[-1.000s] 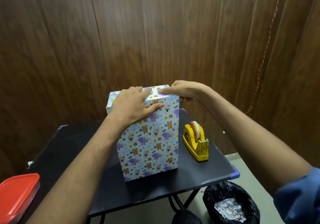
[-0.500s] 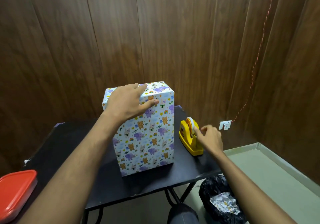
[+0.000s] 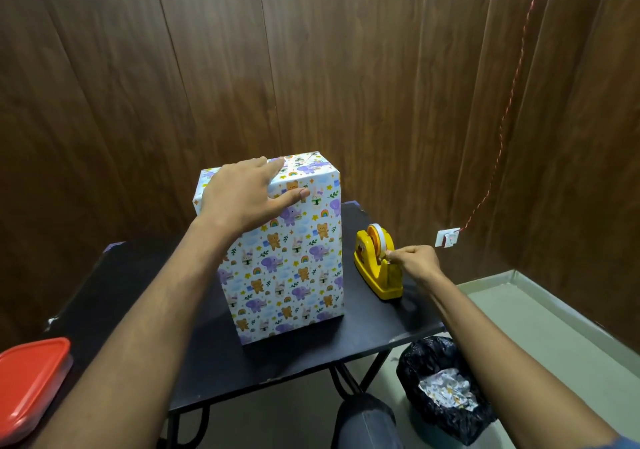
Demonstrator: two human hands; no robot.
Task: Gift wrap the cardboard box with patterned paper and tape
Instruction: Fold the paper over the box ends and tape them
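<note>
Dark wood panelling backs the black bench (image 3: 221, 362) where the wrapped box (image 3: 291, 261) stands upright, left hand (image 3: 247, 194) pressing flat on its top fold while right-hand fingers (image 3: 393, 253) pinch tape at the yellow dispenser (image 3: 377, 268), seemingly about to pull a strip to seal that fold.

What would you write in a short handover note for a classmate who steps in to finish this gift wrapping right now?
Left hand: flat on top of the wrapped box, pressing the folded paper down, thumb on the front face.
Right hand: pinching the tape end at the yellow tape dispenser.
The box stands upright on the black table, the dispenser to its right.
Done: the sides in view are papered, top flaps folded.
Left: pull and tear the tape, stick the top fold shut.
</note>
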